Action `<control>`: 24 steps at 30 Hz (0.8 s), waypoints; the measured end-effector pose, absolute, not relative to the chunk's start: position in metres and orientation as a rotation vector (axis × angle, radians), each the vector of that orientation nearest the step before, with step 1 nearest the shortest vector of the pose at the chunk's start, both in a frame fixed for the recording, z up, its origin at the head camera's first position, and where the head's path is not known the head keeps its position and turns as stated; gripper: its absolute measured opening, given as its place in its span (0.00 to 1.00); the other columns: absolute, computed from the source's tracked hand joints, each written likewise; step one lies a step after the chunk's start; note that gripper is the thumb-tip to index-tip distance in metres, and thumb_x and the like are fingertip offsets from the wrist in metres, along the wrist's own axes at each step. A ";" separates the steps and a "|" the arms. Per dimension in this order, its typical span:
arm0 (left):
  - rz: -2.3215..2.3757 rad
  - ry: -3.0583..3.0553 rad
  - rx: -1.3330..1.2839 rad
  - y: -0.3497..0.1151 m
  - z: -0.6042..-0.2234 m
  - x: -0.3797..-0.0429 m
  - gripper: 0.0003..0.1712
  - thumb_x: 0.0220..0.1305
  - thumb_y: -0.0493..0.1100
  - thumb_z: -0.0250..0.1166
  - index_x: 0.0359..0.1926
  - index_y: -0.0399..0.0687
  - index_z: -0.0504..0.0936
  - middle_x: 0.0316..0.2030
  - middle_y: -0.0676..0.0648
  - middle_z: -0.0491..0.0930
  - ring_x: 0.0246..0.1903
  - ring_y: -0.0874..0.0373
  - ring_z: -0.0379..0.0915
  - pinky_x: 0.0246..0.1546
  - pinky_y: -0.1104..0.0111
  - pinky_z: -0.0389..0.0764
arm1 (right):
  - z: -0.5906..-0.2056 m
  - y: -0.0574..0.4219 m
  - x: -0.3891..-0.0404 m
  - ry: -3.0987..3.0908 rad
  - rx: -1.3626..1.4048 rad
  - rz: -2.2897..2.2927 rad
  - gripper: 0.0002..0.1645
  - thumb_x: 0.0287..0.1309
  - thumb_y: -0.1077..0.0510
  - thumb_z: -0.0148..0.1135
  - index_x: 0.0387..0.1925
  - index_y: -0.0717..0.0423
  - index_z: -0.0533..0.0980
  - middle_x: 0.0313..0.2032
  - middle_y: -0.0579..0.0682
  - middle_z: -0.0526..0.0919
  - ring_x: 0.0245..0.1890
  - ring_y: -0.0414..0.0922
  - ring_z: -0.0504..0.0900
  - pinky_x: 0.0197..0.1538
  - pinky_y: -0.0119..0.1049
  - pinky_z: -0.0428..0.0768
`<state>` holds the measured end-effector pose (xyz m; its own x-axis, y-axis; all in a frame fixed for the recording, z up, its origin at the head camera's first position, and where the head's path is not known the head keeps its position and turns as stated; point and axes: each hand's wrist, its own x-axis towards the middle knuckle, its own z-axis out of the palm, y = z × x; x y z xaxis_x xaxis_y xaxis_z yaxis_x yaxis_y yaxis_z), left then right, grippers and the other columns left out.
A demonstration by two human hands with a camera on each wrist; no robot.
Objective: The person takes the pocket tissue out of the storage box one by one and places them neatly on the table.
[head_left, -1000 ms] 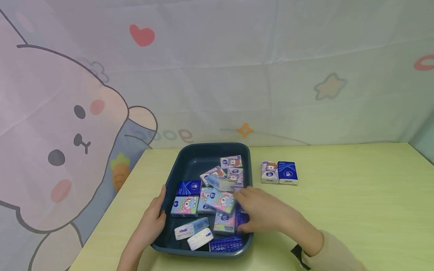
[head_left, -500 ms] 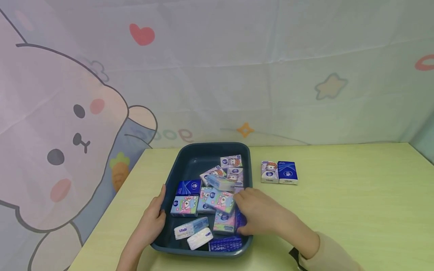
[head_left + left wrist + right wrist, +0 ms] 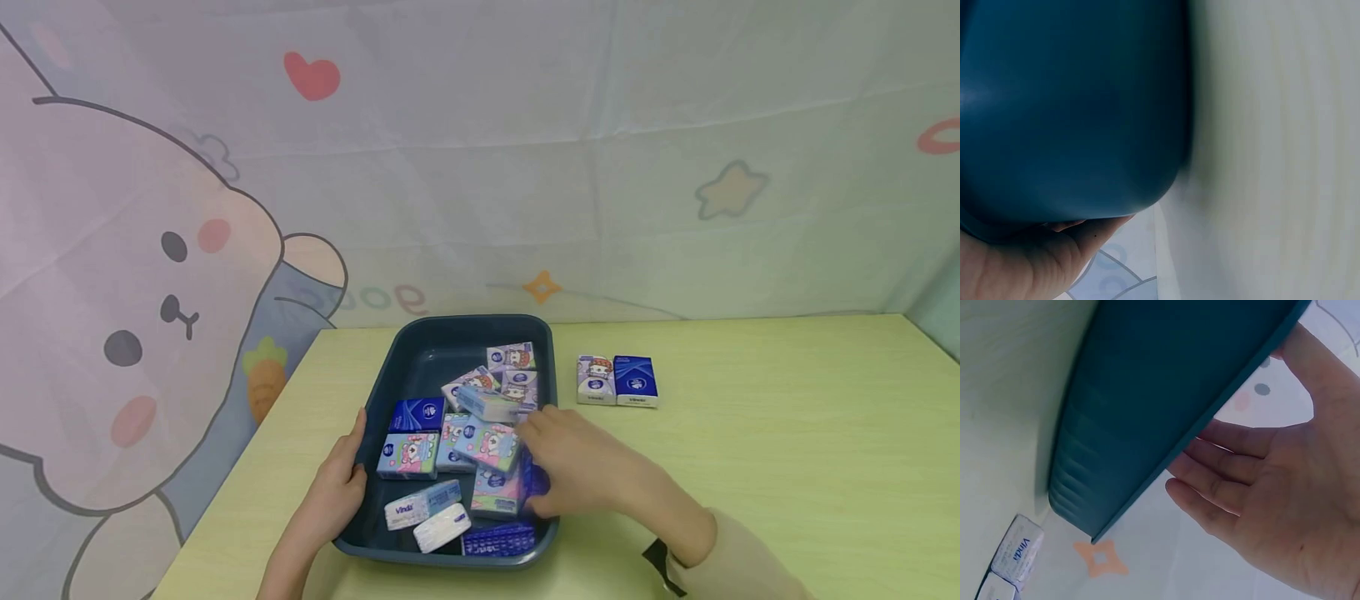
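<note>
A dark blue plastic bin holds several small tissue packs in purple, pastel and blue wrappers. My left hand grips the bin's left rim; in the left wrist view its fingers lie under the rim, against the outer wall. My right hand reaches over the right rim, thumb and fingers spread around a blue tissue pack beside that wall. Its fingertips are hidden in the bin. Next to it lie a pastel bear-print tissue pack and a pink-green one.
To the right of the bin, a purple tissue pack and a blue tissue pack lie side by side on the pale green-yellow table. A cartoon-printed cloth hangs behind the table's far edge.
The right hand has shifted slightly at the bin's right side, and the blue tissue pack within its grasp shows more of its face and looks tilted. The left hand stays put.
</note>
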<state>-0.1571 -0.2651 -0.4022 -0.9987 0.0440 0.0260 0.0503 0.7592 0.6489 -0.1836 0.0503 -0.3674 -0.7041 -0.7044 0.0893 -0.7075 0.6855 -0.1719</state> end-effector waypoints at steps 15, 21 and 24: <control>-1.068 -2.945 -0.066 -0.265 -0.402 -0.158 0.39 0.67 0.27 0.43 0.76 0.41 0.41 0.67 0.29 0.58 0.68 0.34 0.55 0.66 0.41 0.58 | -0.347 0.068 -0.182 -2.835 1.122 0.337 0.47 0.39 0.39 0.73 0.56 0.64 0.73 0.50 0.55 0.78 0.47 0.48 0.76 0.57 0.46 0.77; -1.085 -2.947 -0.051 -0.264 -0.402 -0.158 0.39 0.67 0.28 0.43 0.76 0.42 0.41 0.67 0.29 0.58 0.69 0.35 0.54 0.67 0.42 0.57 | -0.345 0.078 -0.186 -2.887 1.095 0.389 0.49 0.39 0.42 0.73 0.60 0.67 0.71 0.53 0.57 0.76 0.52 0.51 0.76 0.59 0.47 0.76; -1.067 -2.940 -0.067 -0.264 -0.402 -0.157 0.39 0.66 0.27 0.43 0.76 0.41 0.41 0.67 0.29 0.59 0.68 0.34 0.55 0.66 0.41 0.58 | -0.344 0.084 -0.190 -2.937 1.095 0.450 0.49 0.39 0.45 0.73 0.61 0.66 0.69 0.54 0.55 0.74 0.52 0.49 0.75 0.58 0.46 0.77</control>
<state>-0.1574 -0.2643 -0.4022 -0.9990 0.0359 0.0272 0.0450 0.7663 0.6409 -0.1903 0.0840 -0.3441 -0.7604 -0.6451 0.0753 -0.6380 0.7204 -0.2720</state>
